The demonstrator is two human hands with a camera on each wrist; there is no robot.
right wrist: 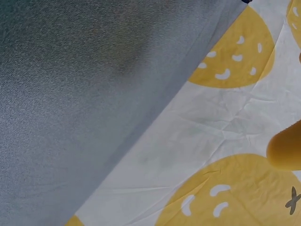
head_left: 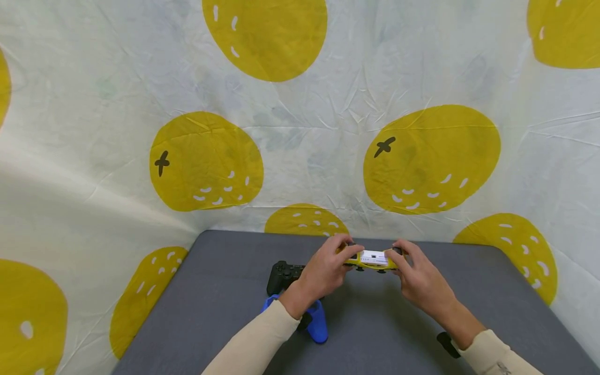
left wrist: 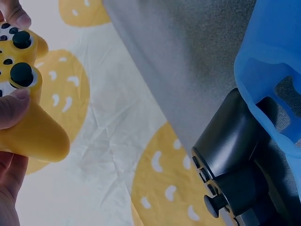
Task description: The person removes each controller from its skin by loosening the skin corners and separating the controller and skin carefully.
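Both hands hold a yellow-and-white game controller [head_left: 374, 258] up over the grey table, its edge facing me. My left hand [head_left: 325, 265] grips one end and my right hand [head_left: 419, 276] the other, thumbs on top. In the left wrist view, black thumbsticks and a rounded yellow handle show on the controller [left wrist: 40, 136], with a thumb lying near one stick. The right wrist view catches only the tip of a yellow handle [right wrist: 287, 148]; the right hand is out of that frame. Below my left forearm lie a black game controller [head_left: 279, 276] and a blue controller cover [head_left: 319, 323].
The grey table [head_left: 225, 312] ends at a pale cloth [head_left: 319, 172] printed with large yellow fruit, hanging behind and at both sides. In the left wrist view the blue cover [left wrist: 268, 37] lies close beside the black controller [left wrist: 225, 141], overlapping it. My left sleeve partly hides both.
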